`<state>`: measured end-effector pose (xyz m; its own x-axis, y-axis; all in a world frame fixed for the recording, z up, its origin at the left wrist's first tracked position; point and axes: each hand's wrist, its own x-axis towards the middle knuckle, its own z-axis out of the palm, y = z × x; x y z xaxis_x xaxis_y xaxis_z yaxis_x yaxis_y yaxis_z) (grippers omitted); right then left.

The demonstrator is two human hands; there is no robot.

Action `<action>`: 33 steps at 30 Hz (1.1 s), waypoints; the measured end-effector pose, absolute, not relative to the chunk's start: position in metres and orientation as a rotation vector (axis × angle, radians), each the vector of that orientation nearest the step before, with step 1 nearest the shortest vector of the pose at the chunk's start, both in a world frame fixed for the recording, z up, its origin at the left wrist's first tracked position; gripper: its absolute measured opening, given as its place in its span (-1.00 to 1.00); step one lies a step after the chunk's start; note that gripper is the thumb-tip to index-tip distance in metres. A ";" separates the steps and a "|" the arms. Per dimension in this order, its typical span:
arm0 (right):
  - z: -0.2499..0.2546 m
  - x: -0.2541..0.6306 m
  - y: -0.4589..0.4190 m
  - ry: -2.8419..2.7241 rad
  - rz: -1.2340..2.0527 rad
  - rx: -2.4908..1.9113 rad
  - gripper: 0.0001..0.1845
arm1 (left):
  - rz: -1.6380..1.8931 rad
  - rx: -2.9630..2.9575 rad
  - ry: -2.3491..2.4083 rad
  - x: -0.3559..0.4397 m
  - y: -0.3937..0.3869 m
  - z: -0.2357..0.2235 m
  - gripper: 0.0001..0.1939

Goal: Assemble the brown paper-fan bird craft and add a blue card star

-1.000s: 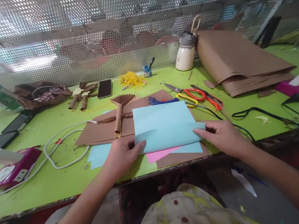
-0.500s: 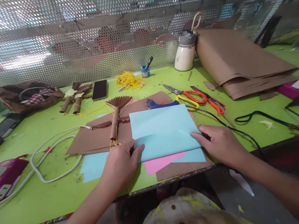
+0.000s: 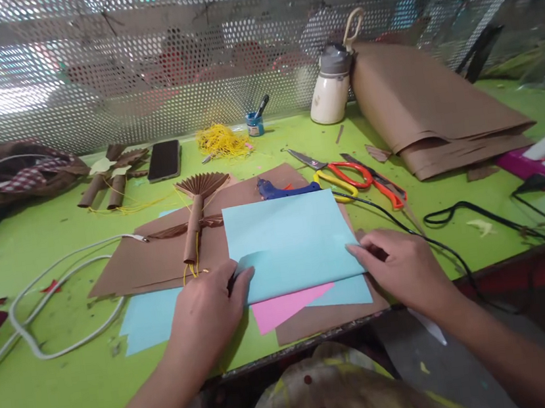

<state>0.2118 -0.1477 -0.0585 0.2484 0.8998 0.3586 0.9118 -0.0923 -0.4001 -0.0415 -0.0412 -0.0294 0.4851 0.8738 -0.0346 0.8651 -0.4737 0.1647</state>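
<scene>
A light blue sheet of paper (image 3: 290, 241) lies in front of me, its near edge looking folded. My left hand (image 3: 210, 304) pinches its near left corner between thumb and fingers. At the right edge, my right hand (image 3: 396, 261) grips the paper the same way. Beneath it show a pink paper piece (image 3: 290, 306), more blue paper (image 3: 150, 318) and brown paper (image 3: 331, 319). A rolled brown paper figure with a pleated fan top (image 3: 195, 220) and yellow strings rests just beyond my left hand. Behind the sheet lies a blue glue gun (image 3: 285, 190), partly covered.
Scissors with red and yellow handles (image 3: 343, 175) lie beyond the sheet, near a black cable (image 3: 415, 236). Further back are a white bottle (image 3: 331, 91), folded brown paper (image 3: 438, 97), a blue jar (image 3: 255, 125), yellow string (image 3: 222, 140) and a phone (image 3: 164, 160). A white cable (image 3: 58, 283) curls at left.
The view has shifted slightly, so things at left sit further left in the picture. Both hands keep hold of the blue paper, which looks much the same.
</scene>
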 end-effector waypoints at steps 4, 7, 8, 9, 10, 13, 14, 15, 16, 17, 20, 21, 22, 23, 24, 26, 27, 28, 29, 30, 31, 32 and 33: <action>-0.059 0.213 -0.150 -1.599 -0.017 -1.983 -0.74 | 0.043 2.590 1.570 -0.040 -0.043 -0.030 -0.65; -0.059 0.213 -0.150 -1.586 -0.025 -1.982 -0.74 | 0.037 2.597 1.594 -0.040 -0.044 -0.031 -0.65; -0.059 0.213 -0.151 -1.588 -0.026 -1.982 -0.74 | 0.036 2.599 1.596 -0.040 -0.044 -0.031 -0.65; -0.059 0.212 -0.151 -1.591 -0.030 -1.984 -0.74 | 0.034 2.603 1.599 -0.040 -0.044 -0.032 -0.65; -0.059 0.212 -0.150 -1.597 -0.035 -1.989 -0.74 | 0.028 2.608 1.602 -0.039 -0.044 -0.032 -0.64; -0.058 0.211 -0.150 -1.627 -0.071 -2.018 -0.74 | 0.005 2.639 1.621 -0.039 -0.044 -0.032 -0.64; -0.058 0.210 -0.149 -1.635 -0.082 -2.032 -0.74 | -0.002 2.652 1.626 -0.039 -0.044 -0.032 -0.64; -0.058 0.210 -0.149 -1.642 -0.088 -2.044 -0.75 | -0.011 2.664 1.632 -0.039 -0.044 -0.032 -0.64; -0.058 0.210 -0.149 -1.646 -0.092 -2.055 -0.75 | -0.020 2.675 1.640 -0.039 -0.045 -0.032 -0.64; -0.058 0.210 -0.149 -1.648 -0.097 -2.062 -0.75 | -0.027 2.684 1.648 -0.040 -0.045 -0.033 -0.64; -0.059 0.210 -0.149 -1.655 -0.110 -2.067 -0.75 | -0.033 2.701 1.659 -0.040 -0.046 -0.034 -0.64; -0.059 0.210 -0.149 -1.657 -0.116 -2.067 -0.75 | -0.032 2.701 1.660 -0.040 -0.047 -0.034 -0.64; -0.060 0.210 -0.149 -1.657 -0.122 -2.070 -0.75 | -0.028 2.698 1.664 -0.041 -0.047 -0.035 -0.65; -0.060 0.210 -0.149 -1.655 -0.126 -2.075 -0.75 | -0.020 2.692 1.669 -0.041 -0.047 -0.035 -0.66; -0.060 0.210 -0.149 -1.652 -0.128 -2.083 -0.75 | -0.007 2.684 1.678 -0.041 -0.048 -0.035 -0.67; -0.061 0.210 -0.149 -1.647 -0.122 -2.094 -0.75 | 0.038 2.667 1.695 -0.041 -0.049 -0.035 -0.69; -0.061 0.210 -0.149 -1.644 -0.119 -2.099 -0.75 | 0.064 2.662 1.697 -0.041 -0.049 -0.035 -0.68; -0.061 0.210 -0.149 -1.642 -0.115 -2.101 -0.75 | 0.089 2.660 1.694 -0.041 -0.049 -0.035 -0.67; -0.061 0.210 -0.149 -1.639 -0.112 -2.104 -0.76 | 0.113 2.666 1.690 -0.041 -0.050 -0.035 -0.65; -0.061 0.210 -0.149 -1.636 -0.111 -2.106 -0.76 | 0.140 2.680 1.686 -0.041 -0.051 -0.035 -0.63; -0.061 0.210 -0.149 -1.631 -0.109 -2.110 -0.76 | 0.167 2.705 1.676 -0.042 -0.051 -0.035 -0.61; -0.061 0.210 -0.149 -1.626 -0.104 -2.115 -0.76 | 0.195 2.742 1.658 -0.042 -0.052 -0.035 -0.61; -0.061 0.210 -0.149 -1.620 -0.096 -2.119 -0.76 | 0.229 2.787 1.633 -0.042 -0.052 -0.035 -0.63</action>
